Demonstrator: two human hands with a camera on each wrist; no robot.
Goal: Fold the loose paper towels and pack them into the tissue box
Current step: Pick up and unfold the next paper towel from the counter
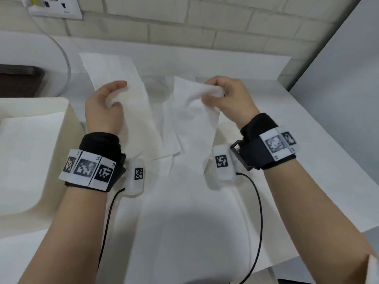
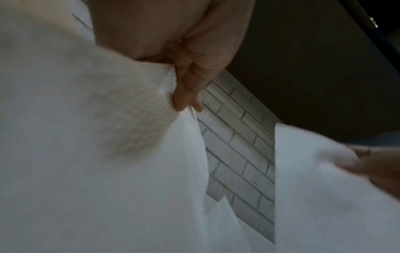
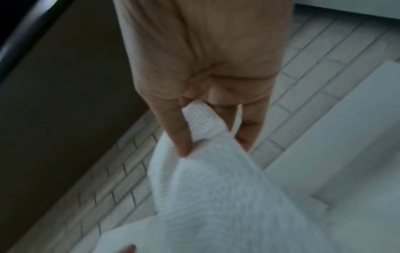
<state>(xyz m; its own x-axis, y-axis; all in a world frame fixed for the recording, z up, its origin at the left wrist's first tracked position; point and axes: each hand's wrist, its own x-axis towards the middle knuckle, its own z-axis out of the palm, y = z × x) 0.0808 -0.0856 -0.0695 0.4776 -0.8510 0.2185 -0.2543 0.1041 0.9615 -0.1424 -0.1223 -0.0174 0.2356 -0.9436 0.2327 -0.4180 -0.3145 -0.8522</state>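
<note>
White laminate covers the table [image 1: 276, 124], which fills most of the head view; a pale brick wall [image 1: 205, 27] runs across at twelve o'clock. At nine o'clock stands the cream tissue box [image 1: 67, 111], open-topped, with a folded sheet already lying inside. Next in size come the paper towels: one long sheet [image 1: 114, 72] stretches from the centre toward eleven o'clock, and a second sheet [image 1: 194, 119] hangs at the centre, raised off the table, its lower end trailing onto another flat sheet [image 1: 170, 148] beneath.

Both hands are raised, each with a sheet in it. The left hand [image 1: 104, 107] has its fingers curled round the long sheet's near portion, thumb on top. The right hand [image 1: 227, 99] pinches a bunched upper corner of the hanging sheet between thumb and fingers [image 3: 179, 133].

This paper looks very light, limp and easily creased; it should tear if tugged hard, and it will droop wherever unsupported. Holding it by two corners of one edge, lightly, should let it hang square for folding.
</note>
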